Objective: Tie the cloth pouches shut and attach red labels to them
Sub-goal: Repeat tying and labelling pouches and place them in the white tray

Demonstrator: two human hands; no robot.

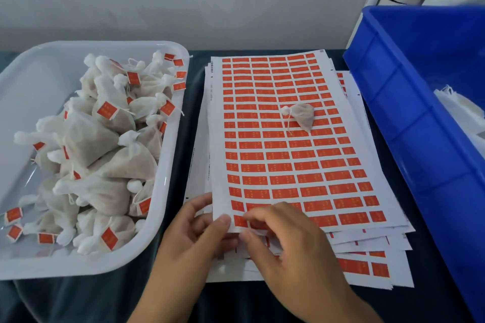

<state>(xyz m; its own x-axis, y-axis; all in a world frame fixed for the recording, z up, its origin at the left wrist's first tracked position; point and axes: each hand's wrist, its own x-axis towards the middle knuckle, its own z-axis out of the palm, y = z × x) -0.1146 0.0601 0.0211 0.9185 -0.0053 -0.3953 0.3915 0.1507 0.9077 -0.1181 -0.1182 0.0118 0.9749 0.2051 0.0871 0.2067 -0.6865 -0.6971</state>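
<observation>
A stack of white sheets covered in red labels (288,139) lies in the middle of the dark table. One tied cloth pouch (301,115) with a loose string rests on the top sheet, no label on it. My left hand (194,233) grips the near left corner of the top sheet, thumb on top. My right hand (288,241) is over the sheet's near edge, its fingertips curled onto a red label in the bottom row. Whether the label is lifted is hidden by the fingers.
A white tray (168,173) on the left holds several tied pouches with red labels. A blue plastic crate (409,118) stands at the right, with white cloth inside. A pale wall runs along the back.
</observation>
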